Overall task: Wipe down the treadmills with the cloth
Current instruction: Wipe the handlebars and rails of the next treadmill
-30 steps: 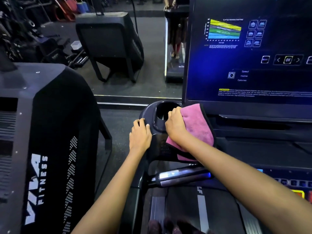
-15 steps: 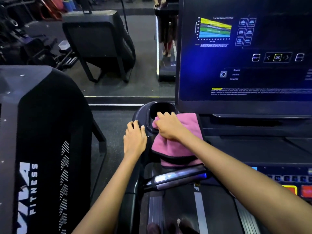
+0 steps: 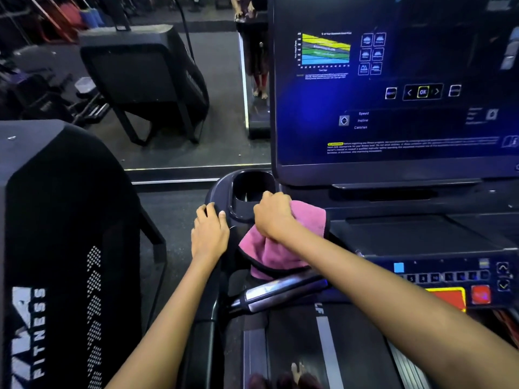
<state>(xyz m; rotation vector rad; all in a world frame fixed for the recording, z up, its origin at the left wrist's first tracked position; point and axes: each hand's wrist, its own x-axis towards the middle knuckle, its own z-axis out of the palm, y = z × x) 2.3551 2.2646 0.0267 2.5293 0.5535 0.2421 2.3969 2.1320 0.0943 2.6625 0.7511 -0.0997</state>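
I stand on a black treadmill whose console [image 3: 407,231] fills the right half of the view. My right hand [image 3: 273,216] grips a bunched pink cloth [image 3: 269,254] and presses it on the console's left corner, just below the round cup holder [image 3: 252,186]. The cloth hangs down over the edge toward the shiny handlebar [image 3: 278,293]. My left hand [image 3: 209,234] rests on the console's outer left rim, fingers curved over the edge.
A large lit screen [image 3: 393,88] rises right behind the cup holder. Buttons and a red stop key [image 3: 480,294] lie at the right. Another black machine marked FITNESS [image 3: 64,248] stands close on the left. A wall mirror [image 3: 174,94] faces me.
My right hand has drawn the cloth down and back from the screen's lower corner onto the corner below the cup holder, bunching it. My left hand stays on the rim.
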